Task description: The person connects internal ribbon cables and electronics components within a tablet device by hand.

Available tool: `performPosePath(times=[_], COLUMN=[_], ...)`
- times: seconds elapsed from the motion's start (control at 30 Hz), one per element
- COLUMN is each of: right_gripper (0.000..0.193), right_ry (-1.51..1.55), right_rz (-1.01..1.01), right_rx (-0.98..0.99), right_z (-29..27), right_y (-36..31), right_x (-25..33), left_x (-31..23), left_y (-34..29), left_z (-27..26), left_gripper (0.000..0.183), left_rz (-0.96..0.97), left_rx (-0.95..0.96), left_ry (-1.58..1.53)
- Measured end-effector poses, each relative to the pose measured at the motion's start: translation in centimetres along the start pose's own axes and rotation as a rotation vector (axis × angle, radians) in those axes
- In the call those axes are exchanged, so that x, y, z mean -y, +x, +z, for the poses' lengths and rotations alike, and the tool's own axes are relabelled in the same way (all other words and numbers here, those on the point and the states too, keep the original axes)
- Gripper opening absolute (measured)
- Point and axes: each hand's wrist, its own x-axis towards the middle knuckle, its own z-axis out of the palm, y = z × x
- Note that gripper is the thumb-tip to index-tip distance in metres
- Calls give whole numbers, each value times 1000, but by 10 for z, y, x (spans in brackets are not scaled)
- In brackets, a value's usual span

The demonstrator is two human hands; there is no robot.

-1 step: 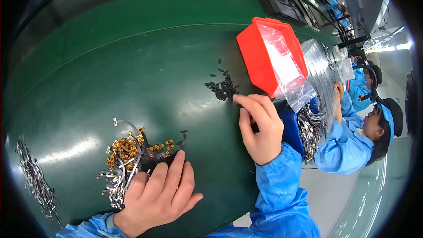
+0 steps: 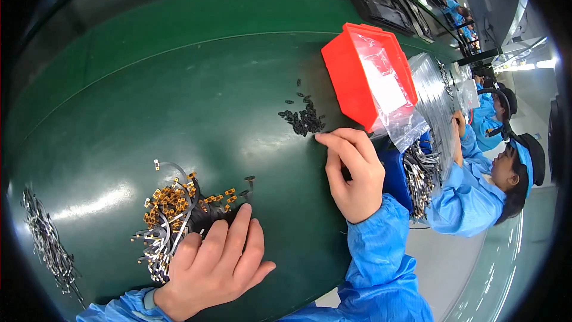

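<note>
My left hand (image 2: 217, 262) lies palm down over a heap of short flexible ribbon cables (image 2: 173, 203) with orange and silver ends. Its fingers are stretched out, and the index fingertip rests by a dark cable end (image 2: 247, 186) poking out to the right. Whether a cable is pinned beneath this hand is hidden. At the near edge of a pile of small black parts (image 2: 305, 119), my right hand (image 2: 357, 176) holds its index finger out, the tip at the lowest pieces. The right thumb stands apart from that finger, and I see nothing between them.
A red bin (image 2: 348, 83) with a clear plastic bag stands right of the black pile. Beside my right sleeve is a blue bin (image 2: 396, 173) full of cables. Another cable bundle (image 2: 47, 241) lies far left on the green table (image 2: 149, 101). A co-worker (image 2: 471, 185) sits at right.
The right index fingertip has shifted very slightly at the edge of the black pile. My left hand and the cables look the same.
</note>
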Motion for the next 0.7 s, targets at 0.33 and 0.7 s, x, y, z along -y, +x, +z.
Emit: performPosePath(times=[0.33,0.7], right_gripper=[15,25], right_ry=[-9,153], right_rz=[90,204], right_rx=[-6,-9], right_z=[-3,-11], right_y=[-1,-9], right_x=[0,-5], left_x=[1,-3], left_y=[-2,0], left_z=[1,2], left_gripper=[49,51], left_rz=[-13,-2], left_rx=[-8,6], left_ry=[-8,11])
